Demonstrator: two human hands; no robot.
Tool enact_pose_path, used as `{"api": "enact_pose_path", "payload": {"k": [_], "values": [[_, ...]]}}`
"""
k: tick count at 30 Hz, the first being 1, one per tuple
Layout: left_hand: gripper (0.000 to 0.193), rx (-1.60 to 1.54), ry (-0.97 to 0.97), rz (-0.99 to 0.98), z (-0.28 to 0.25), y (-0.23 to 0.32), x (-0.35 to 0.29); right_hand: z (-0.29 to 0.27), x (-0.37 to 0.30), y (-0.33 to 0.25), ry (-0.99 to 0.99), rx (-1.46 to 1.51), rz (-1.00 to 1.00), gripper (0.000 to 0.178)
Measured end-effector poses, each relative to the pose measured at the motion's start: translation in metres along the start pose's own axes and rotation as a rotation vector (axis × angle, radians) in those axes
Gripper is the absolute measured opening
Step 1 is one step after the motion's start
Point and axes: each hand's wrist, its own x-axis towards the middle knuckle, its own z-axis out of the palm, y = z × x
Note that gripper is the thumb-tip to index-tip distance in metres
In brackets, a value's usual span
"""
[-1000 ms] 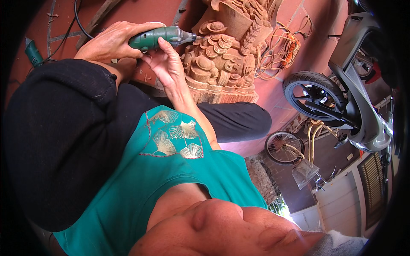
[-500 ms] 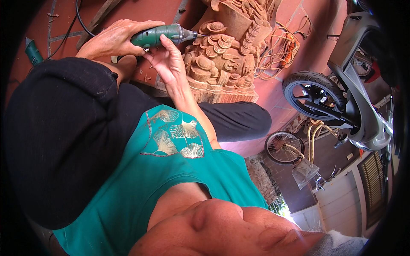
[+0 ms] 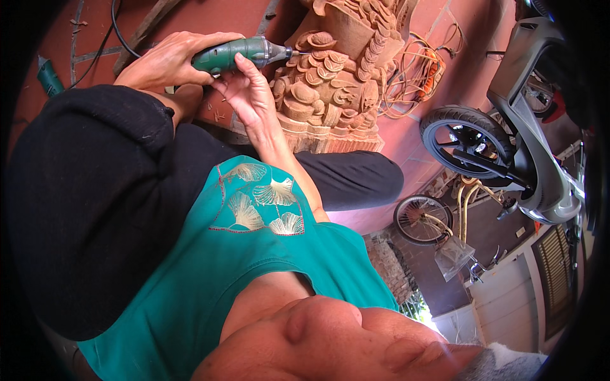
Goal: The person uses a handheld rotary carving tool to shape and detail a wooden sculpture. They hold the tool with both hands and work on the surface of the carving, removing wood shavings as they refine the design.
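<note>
A green handheld rotary tool lies across the top of the view, its bit against a pale brown wooden carving with layered scale-like relief. My left hand grips the tool's rear body. My right hand holds the front of the tool, thumb on top and fingers under it, right beside the carving. A black cord runs from the tool's back end toward the top edge. My black-clad knee hides the left forearm.
The carving stands on a red tiled floor. A coil of orange cable lies behind it. A grey scooter is parked at the right, with a bicycle below it. Another green tool lies at the far left.
Both hands and the tool have shifted only slightly along the carving's upper part. The grip is the same.
</note>
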Motion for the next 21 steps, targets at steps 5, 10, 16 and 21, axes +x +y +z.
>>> {"api": "enact_pose_path", "payload": {"k": [5,10,16,21], "values": [[0.088,-0.01,0.014,0.008,0.001,-0.001,-0.008,0.003,-0.009,0.008,-0.001,0.023,0.013,0.041],[0.085,-0.039,-0.035,-0.036,-0.001,0.003,-0.009,0.0,-0.012,0.01,0.02,0.052,0.036,0.043],[0.08,-0.007,-0.019,0.03,-0.001,0.015,0.0,0.007,-0.02,0.007,0.024,0.058,-0.008,0.043],[0.081,0.025,0.009,0.058,0.0,0.013,-0.002,0.008,-0.02,0.003,0.023,0.056,0.013,0.044]]}}
